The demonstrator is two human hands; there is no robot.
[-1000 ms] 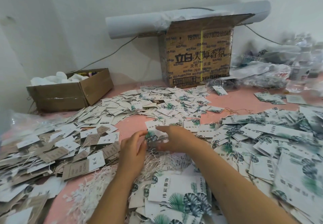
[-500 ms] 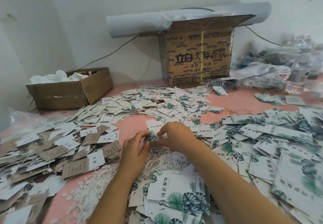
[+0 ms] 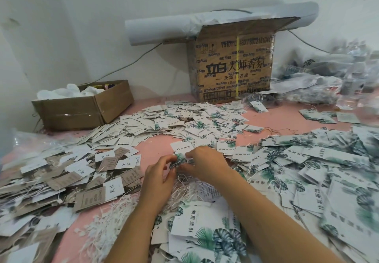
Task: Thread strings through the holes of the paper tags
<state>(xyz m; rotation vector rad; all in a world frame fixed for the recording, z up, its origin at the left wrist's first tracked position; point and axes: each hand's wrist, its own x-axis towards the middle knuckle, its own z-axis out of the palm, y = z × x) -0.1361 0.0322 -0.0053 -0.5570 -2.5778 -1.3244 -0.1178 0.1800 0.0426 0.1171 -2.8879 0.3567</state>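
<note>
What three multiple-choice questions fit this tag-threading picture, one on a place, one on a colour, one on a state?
1. Where is the low cardboard box? A. left rear B. right front C. between the hands
2. What colour is the tabletop? A. blue B. pink C. grey
3. What are the left hand and right hand doing? A. lying flat B. pinching a leaf-print tag C. lifting a box
1 A, it stands by the left wall; 2 B, pink shows between loose tags; 3 B, both grip its edges.
</note>
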